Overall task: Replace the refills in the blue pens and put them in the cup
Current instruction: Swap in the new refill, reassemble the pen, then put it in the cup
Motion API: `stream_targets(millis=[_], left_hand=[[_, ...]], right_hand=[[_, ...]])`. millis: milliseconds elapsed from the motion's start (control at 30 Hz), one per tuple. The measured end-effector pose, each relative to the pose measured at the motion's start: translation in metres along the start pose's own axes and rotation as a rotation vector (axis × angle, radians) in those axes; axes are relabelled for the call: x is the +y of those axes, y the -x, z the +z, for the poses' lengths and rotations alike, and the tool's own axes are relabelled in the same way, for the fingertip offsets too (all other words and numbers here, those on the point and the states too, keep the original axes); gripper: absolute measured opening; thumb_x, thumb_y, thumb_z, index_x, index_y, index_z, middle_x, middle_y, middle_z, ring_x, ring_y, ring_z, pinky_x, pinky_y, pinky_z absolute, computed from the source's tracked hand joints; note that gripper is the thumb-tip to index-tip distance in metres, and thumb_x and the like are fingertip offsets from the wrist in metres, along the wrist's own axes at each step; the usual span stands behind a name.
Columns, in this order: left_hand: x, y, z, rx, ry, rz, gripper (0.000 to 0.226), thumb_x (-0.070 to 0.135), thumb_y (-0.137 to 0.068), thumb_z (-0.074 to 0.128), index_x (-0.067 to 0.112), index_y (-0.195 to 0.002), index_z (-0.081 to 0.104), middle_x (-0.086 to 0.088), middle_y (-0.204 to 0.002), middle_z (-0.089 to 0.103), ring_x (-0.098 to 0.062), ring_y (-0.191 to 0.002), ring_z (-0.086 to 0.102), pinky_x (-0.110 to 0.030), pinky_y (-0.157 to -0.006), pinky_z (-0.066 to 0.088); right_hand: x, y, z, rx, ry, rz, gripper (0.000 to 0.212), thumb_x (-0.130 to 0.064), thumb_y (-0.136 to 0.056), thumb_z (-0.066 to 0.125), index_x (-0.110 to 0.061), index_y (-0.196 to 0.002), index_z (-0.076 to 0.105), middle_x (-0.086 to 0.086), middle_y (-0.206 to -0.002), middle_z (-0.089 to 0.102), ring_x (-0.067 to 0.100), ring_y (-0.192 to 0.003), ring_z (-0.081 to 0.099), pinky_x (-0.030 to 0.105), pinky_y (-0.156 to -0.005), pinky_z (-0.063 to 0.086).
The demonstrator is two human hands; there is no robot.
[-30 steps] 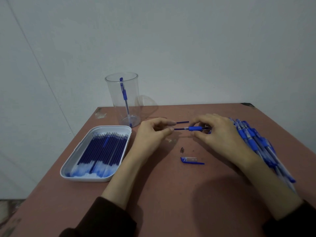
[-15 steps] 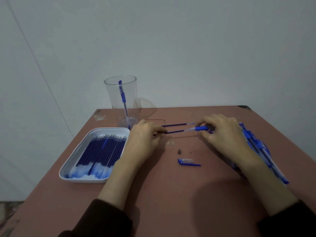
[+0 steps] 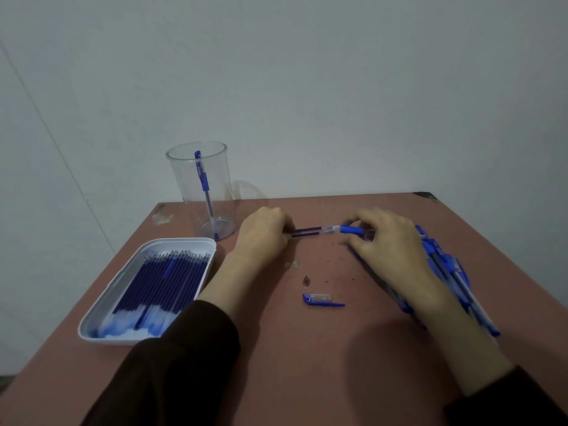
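No legible text, brand or number anywhere. Pale marks on pen (image 3: pixel 201 176) standing in cup (image 3: pixel 182 182) at far left, too small to read. Nothing readable on refills (image 3: pixel 159 284) in tray (image 3: pixel 179 241) at near left, or on pens (image 3: pixel 450 267) piled at right.

A plain pale grey wall (image 3: pixel 307 87) fills the upper half, and a thin dark seam (image 3: pixel 52 137) runs slanted on its left part. Before it stands a reddish-brown flat table (image 3: pixel 307 373), speckled and worn. The light is dim and soft.
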State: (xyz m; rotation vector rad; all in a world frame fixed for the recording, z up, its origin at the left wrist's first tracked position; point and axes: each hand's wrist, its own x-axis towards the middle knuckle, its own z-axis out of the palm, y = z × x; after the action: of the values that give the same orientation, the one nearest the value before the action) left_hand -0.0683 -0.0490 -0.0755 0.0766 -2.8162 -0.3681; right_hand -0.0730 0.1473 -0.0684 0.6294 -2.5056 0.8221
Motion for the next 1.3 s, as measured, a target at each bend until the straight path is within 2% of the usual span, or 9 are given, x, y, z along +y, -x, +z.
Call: stream_targets(millis=[333,467,600,700,767,900,1033,1200,1300], left_hand=[[-0.009,0.000,0.008,0.107,0.024,-0.004,0.027,0.017,-0.087,0.060,0.022,-0.113,0.066,0.001,-0.105,0.068,-0.023,-0.106,0.053,-0.033,-0.080,0.044],[-0.021,0.015,-0.007,0.110,0.090,-0.045,0.022,0.018,-0.083,0.065,0.020,-0.104,0.072,0.000,-0.097,0.070,-0.020,-0.097,0.059,-0.032,-0.076,0.047],[-0.042,0.045,-0.039,0.168,0.124,-0.097,0.014,0.020,-0.082,0.069,0.020,-0.095,0.074,0.003,-0.084,0.068,-0.017,-0.086,0.062,-0.031,-0.078,0.050],[-0.065,0.071,-0.063,0.140,0.085,-0.189,0.010,0.019,-0.082,0.068,0.020,-0.091,0.073,0.006,-0.077,0.064,-0.016,-0.079,0.062,-0.029,-0.075,0.050],[-0.080,0.086,-0.073,0.125,0.035,-0.272,0.007,0.021,-0.082,0.068,0.020,-0.088,0.073,0.005,-0.077,0.064,-0.015,-0.076,0.060,-0.026,-0.073,0.047],[-0.093,0.103,-0.077,-0.017,-0.030,-0.389,0.011,0.033,-0.077,0.074,0.022,-0.081,0.072,0.000,-0.085,0.069,-0.019,-0.084,0.064,-0.030,-0.079,0.051],[-0.087,0.107,-0.072,-0.096,-0.046,-0.407,0.017,0.037,-0.075,0.075,0.027,-0.066,0.065,0.004,-0.082,0.068,-0.016,-0.084,0.063,-0.030,-0.074,0.051],[-0.085,0.102,-0.067,-0.097,-0.028,-0.475,0.018,0.025,-0.073,0.071,0.007,-0.075,0.073,-0.006,-0.079,0.071,-0.021,-0.078,0.066,-0.031,-0.067,0.054],[-0.085,0.095,-0.069,-0.132,-0.057,-0.479,0.017,0.020,-0.072,0.068,0.004,-0.069,0.063,-0.007,-0.065,0.060,-0.024,-0.066,0.060,-0.030,-0.055,0.046]], right_hand=[[-0.004,0.003,0.009,-0.034,-0.033,-0.060,0.010,-0.018,-0.081,0.069,-0.026,-0.087,0.068,-0.008,-0.073,0.060,0.014,-0.074,0.053,0.041,-0.077,0.046],[-0.012,0.008,0.014,-0.102,-0.093,-0.073,0.012,-0.023,-0.083,0.067,-0.026,-0.095,0.069,-0.006,-0.079,0.063,0.013,-0.072,0.054,0.036,-0.069,0.048],[-0.018,0.013,0.018,-0.147,-0.127,-0.104,0.012,-0.031,-0.086,0.065,-0.028,-0.097,0.069,-0.010,-0.074,0.063,0.003,-0.065,0.051,0.032,-0.065,0.048],[-0.019,0.016,0.020,-0.166,-0.150,-0.109,0.012,-0.031,-0.085,0.066,-0.029,-0.097,0.069,-0.013,-0.067,0.060,0.001,-0.062,0.051,0.031,-0.064,0.047],[-0.019,0.016,0.022,-0.170,-0.157,-0.119,0.011,-0.030,-0.084,0.067,-0.028,-0.095,0.070,-0.008,-0.065,0.062,0.003,-0.060,0.053,0.032,-0.063,0.047],[-0.021,0.018,0.023,-0.186,-0.164,-0.136,0.008,-0.032,-0.084,0.067,-0.031,-0.092,0.069,-0.007,-0.066,0.063,0.005,-0.060,0.054,0.029,-0.059,0.045],[-0.020,0.019,0.023,-0.192,-0.176,-0.143,0.007,-0.033,-0.084,0.068,-0.031,-0.090,0.069,-0.009,-0.063,0.061,0.004,-0.058,0.053,0.026,-0.056,0.042],[-0.019,0.019,0.024,-0.183,-0.179,-0.146,0.006,-0.034,-0.083,0.068,-0.032,-0.089,0.069,-0.010,-0.061,0.061,0.003,-0.057,0.053,0.025,-0.055,0.041],[-0.019,0.019,0.024,-0.180,-0.189,-0.139,0.005,-0.035,-0.083,0.068,-0.034,-0.088,0.069,-0.010,-0.060,0.060,0.003,-0.055,0.053,0.025,-0.055,0.041]])
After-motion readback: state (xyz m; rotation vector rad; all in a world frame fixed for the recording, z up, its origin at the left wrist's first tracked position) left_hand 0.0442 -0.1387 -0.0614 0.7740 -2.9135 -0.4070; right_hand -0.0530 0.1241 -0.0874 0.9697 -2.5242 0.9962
